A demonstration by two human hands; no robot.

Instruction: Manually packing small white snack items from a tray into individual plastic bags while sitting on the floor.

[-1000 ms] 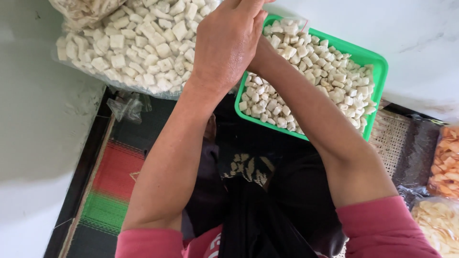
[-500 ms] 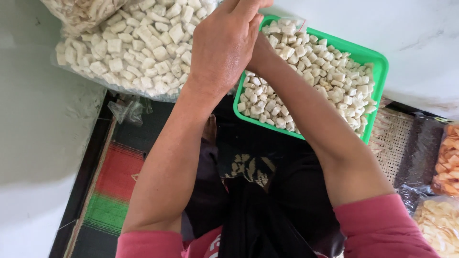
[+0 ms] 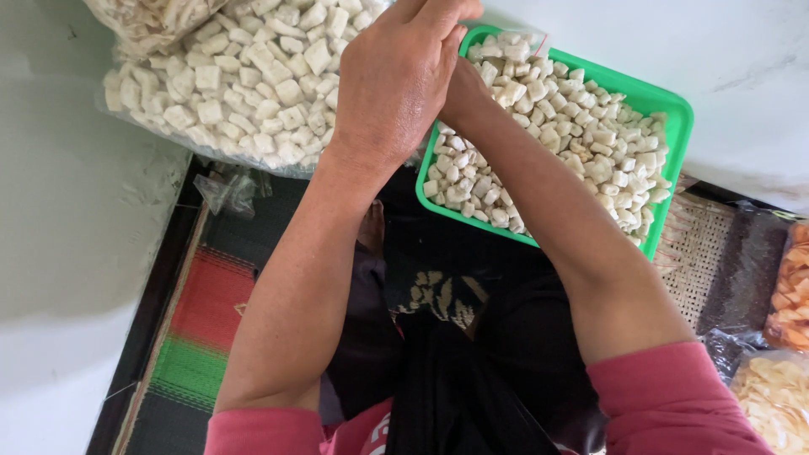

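working at the far end of the green tray [image 3: 666,105] of pale snack cubes [image 3: 573,126], left hand [image 3: 396,84] overlaps right hand [image 3: 462,88]; fingers run off frame, so i cannot tell their grip. keeping both hands over the tray would catch spills. big clear bag [image 3: 236,76] sits beside it.

Bright green rectangular plastic tray [image 3: 667,99]: filled with off-white cube-shaped crackers [image 3: 563,126]. Clear plastic bag [image 3: 227,84]: same off-white cubes. Woven floor mat [image 3: 198,337]: red and green stripes, dark border. Long sleeves [image 3: 674,404]: pink. Bagged chips [image 3: 792,286]: orange; lower bag of chips [image 3: 775,396]: pale yellow.
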